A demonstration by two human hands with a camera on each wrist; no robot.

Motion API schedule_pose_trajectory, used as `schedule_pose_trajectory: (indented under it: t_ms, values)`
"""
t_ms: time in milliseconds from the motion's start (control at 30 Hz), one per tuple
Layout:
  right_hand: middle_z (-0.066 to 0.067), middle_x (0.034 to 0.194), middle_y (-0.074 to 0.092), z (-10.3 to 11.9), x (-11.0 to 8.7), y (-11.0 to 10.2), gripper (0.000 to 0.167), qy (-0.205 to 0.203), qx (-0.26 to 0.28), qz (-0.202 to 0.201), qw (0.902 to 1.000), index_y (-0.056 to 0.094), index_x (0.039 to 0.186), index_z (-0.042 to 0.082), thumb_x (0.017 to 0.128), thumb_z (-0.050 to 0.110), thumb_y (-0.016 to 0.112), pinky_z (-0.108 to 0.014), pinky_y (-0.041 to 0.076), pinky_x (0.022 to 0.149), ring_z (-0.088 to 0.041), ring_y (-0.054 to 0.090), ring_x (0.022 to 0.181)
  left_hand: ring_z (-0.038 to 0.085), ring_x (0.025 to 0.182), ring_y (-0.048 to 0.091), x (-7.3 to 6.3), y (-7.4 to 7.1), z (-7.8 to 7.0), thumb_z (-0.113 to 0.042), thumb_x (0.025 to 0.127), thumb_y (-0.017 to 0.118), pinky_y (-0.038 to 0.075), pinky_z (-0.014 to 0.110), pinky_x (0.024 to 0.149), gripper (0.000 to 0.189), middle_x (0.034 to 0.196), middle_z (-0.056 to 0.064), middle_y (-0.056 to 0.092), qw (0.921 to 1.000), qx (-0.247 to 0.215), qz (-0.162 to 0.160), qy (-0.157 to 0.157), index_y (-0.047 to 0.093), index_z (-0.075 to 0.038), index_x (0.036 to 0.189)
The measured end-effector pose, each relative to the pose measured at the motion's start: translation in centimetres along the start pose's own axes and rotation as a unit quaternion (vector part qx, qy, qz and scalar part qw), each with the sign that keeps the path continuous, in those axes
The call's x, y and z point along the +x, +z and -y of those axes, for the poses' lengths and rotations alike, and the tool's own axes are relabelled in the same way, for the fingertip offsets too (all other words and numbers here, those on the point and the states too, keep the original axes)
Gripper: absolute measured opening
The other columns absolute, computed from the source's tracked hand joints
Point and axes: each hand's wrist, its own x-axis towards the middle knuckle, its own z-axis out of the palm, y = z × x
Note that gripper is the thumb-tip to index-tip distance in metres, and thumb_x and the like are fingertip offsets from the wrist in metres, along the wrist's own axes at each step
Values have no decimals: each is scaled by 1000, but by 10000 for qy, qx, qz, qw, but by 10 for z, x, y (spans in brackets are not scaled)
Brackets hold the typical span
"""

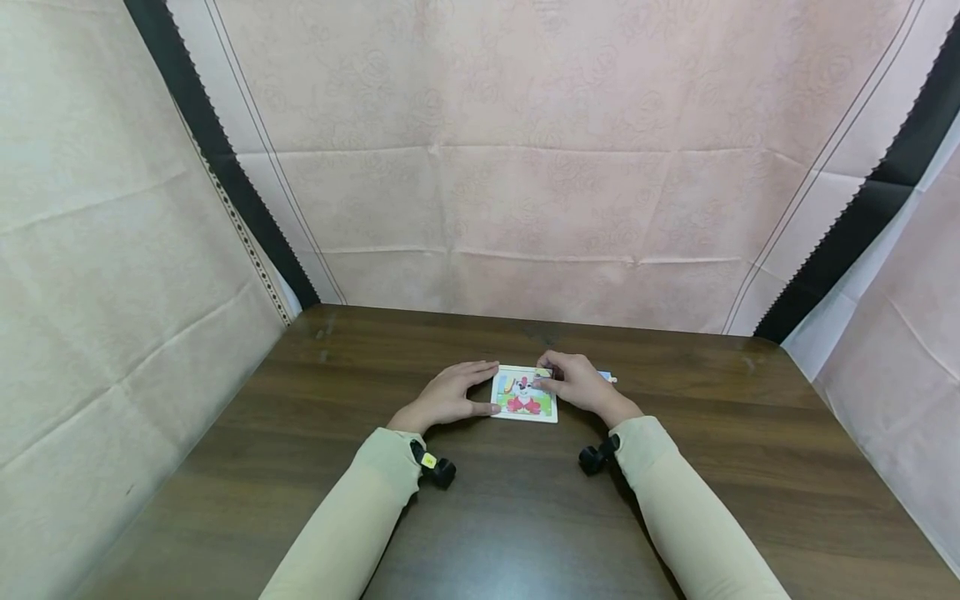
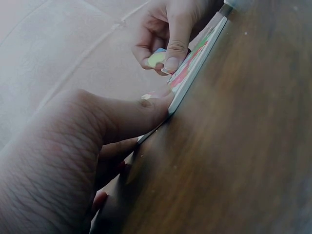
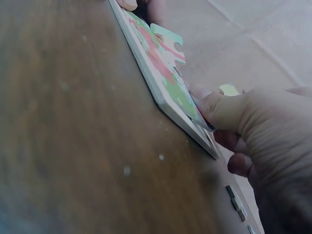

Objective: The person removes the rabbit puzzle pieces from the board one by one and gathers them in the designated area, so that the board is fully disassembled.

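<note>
One jigsaw puzzle [image 1: 525,418], left edge braced, likely against slipping, by spread left hand [image 1: 448,397]; one loose piece [image 2: 156,59], pinched, presumably for precision, by right hand [image 1: 577,385] near far-right corner.

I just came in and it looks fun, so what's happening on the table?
Someone is handling a small picture puzzle. Their left hand touches its left side, while their right hand pinches a small, partly yellow piece over its right side. The puzzle lies on the brown table, and other pieces lie to its right. The right hand covers part of the puzzle, so I can't tell how much is left to fill.
</note>
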Motion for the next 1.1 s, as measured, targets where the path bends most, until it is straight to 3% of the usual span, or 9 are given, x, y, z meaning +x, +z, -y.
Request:
schedule_pose_trajectory:
  t_ms: [300, 633, 1100]
  values:
    - [7, 85, 66, -1, -1, -1, 14, -208, -88, -67, 9997, 70, 105, 13, 93, 18, 75, -28, 48, 63, -12, 53, 69, 22, 149, 27, 0, 0, -1, -57, 90, 67, 21, 49, 120, 80, 162, -4, 33, 10000, -24, 32, -67, 37, -24, 157]
    - [7, 84, 68, -2, -1, 1, 9, 203, 279, -122, 9993, 71, 102, 17, 96, 24, 71, -30, 49, 63, -12, 56, 69, 21, 149, 28, 3, 0, -2, -55, 90, 69, 21, 48, 120, 81, 162, -4, 33, 9999, 23, 66, -86, 37, -23, 157]
    - [1, 86, 67, 3, -1, 1, 6, 793, 942, -243, 9921, 71, 102, 16, 97, 19, 70, -34, 45, 65, -19, 54, 72, 22, 149, 27, 2, -1, -1, -54, 91, 68, 21, 48, 120, 80, 162, -3, 33, 9999, 85, 69, -15, 36, -23, 158]
